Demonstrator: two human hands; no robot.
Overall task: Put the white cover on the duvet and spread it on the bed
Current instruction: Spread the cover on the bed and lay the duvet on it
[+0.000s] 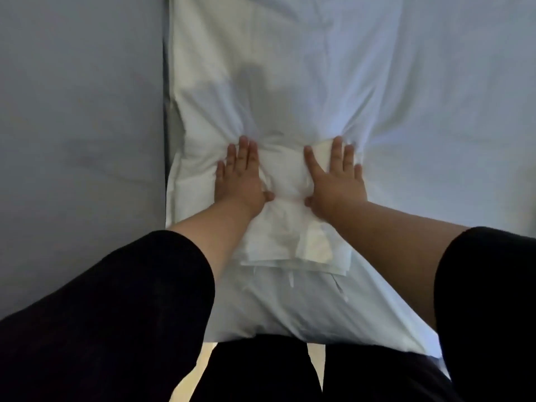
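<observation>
Seen from above, a person leans over a bed with a pale white sheet (420, 82), both bare forearms reaching forward out of dark sleeves. The left hand (240, 175) and the right hand (336, 175) lie flat with fingers straight, each grip open and clamped on nothing, pressing the sides of a folded white fabric bundle (285, 216), apparently the cover or duvet, which rests on the bed's near left part. Cloth puckers just beyond the fingertips. Pushing further could, I judge, drag the sheet underneath into deeper creases or skew the fold. Dim light makes white layers merge, so cover and duvet are hard to tell apart; the bed's edges are cut off.
</observation>
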